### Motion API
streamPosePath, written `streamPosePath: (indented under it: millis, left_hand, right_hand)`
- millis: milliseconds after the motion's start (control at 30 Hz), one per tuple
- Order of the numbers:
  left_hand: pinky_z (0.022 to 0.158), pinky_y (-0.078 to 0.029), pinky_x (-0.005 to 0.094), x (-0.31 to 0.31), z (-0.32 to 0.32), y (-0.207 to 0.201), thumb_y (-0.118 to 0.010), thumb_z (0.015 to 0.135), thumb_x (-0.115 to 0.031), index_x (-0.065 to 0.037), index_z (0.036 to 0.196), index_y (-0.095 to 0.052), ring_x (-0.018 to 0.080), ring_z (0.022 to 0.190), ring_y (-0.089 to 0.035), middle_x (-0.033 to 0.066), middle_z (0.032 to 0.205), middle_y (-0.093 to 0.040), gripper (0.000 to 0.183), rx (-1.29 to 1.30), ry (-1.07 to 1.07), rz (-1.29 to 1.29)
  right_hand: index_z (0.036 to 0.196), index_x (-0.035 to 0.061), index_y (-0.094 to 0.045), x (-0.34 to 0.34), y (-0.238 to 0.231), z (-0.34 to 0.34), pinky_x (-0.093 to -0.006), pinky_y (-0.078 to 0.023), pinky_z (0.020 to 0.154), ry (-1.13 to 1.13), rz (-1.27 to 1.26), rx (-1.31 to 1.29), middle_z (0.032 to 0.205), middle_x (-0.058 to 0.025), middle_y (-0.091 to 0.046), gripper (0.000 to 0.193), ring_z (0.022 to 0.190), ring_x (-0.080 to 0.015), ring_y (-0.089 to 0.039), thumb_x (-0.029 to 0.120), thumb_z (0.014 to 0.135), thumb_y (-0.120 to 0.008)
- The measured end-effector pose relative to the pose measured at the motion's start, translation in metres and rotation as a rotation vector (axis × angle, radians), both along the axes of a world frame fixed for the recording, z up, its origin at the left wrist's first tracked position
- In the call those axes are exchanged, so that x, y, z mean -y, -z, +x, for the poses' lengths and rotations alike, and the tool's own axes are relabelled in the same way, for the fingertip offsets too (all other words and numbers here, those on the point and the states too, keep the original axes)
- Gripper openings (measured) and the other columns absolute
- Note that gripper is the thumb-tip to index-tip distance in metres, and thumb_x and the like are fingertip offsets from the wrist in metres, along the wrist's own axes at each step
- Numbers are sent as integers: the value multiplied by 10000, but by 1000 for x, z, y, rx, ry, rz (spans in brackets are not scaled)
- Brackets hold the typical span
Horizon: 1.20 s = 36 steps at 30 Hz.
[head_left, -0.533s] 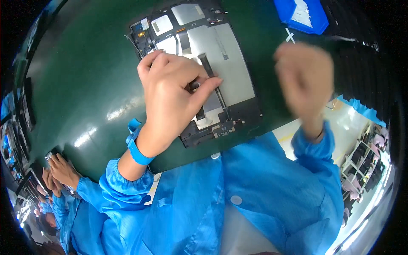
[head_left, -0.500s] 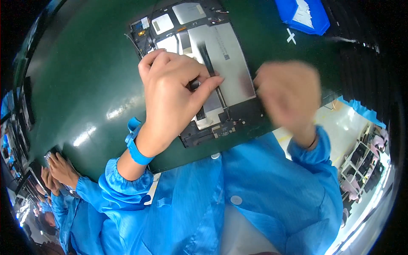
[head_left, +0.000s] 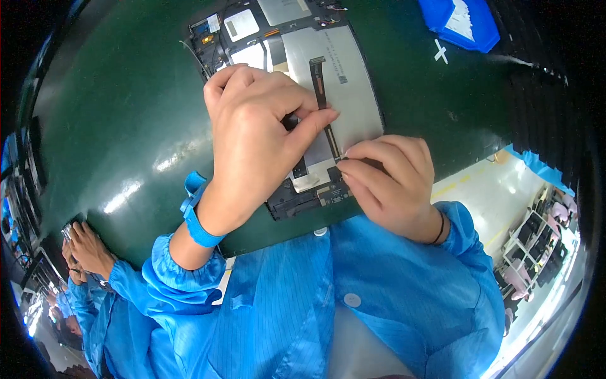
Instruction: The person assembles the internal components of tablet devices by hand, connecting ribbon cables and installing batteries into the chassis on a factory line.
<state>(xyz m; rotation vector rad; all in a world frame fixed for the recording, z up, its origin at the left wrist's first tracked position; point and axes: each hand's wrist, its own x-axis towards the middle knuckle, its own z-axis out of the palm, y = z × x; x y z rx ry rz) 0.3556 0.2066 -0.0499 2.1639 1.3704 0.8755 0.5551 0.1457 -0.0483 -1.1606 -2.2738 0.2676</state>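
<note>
An opened tablet-like device point(head_left: 366, 88) lies on the green work surface, with silver plates, thin wires and a small circuit board point(head_left: 331, 192) at its near end. My left hand point(head_left: 252, 129) reaches over it, closed, with thumb and finger pinching a dark flat flex cable point(head_left: 319, 82). The cable's far end stands free above a silver plate. At its near end, my right hand point(head_left: 398, 183) is closed, fingertips together by the circuit board. Whether they grip the cable or a small piece beside it is hidden. Something dark shows under my left palm.
A blue tray point(head_left: 483, 39) with white pieces stands at the far right, beside a white cross mark point(head_left: 440, 52). A blue strap point(head_left: 201, 218) circles my left wrist. At the left, a co-worker's hands point(head_left: 88, 249) hold a small object.
My right hand has come in from the right, where it was blurred, to the near end of the flex cable. My left hand keeps its pinch, nearly unmoved.
</note>
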Motion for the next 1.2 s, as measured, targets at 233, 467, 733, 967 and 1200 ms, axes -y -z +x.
streamPosePath:
  millis: [233,467,733,967,1200]
  left_hand:
    - [858,-335,354,-1,1,1,-850,672,-263,-86,611,-618,199,724,-543,-5,617,-563,299,-32,-18,15]
    - [854,-337,353,-2,1,2,-858,663,-264,-88,610,-607,196,701,-530,-7,609,-559,311,-48,-25,30]
    - [855,-338,354,-1,1,2,-852,668,-260,-94,613,-611,193,682,-523,-11,600,-541,298,-51,-26,35]
    - [900,-324,400,2,0,6,-828,659,-189,-126,647,-654,220,744,-519,-14,611,-555,186,-12,-24,-23]
    - [909,-322,409,1,-1,5,-821,659,-179,-130,685,-645,230,781,-519,-6,633,-553,184,-18,-16,9]
  right_hand:
    - [860,140,-667,0,-2,-3,-344,-414,735,25,-14,28,958,19,-627,203,875,-187,-593,127,672,-742]
    - [862,143,-665,1,0,-2,-341,-410,735,20,-13,30,960,22,-623,201,878,-187,-590,133,675,-738]
    - [865,144,-666,1,0,-2,-338,-412,735,14,-14,25,977,20,-621,198,902,-187,-587,138,678,-731]
    - [1030,104,-636,15,-14,-4,-391,-429,899,-72,-76,290,1244,-72,-615,365,1160,-256,-559,299,730,-702]
    - [1068,80,-636,-1,-26,-12,-484,-253,1094,-64,-175,365,1320,-58,-614,330,1338,-291,-461,335,872,-562]
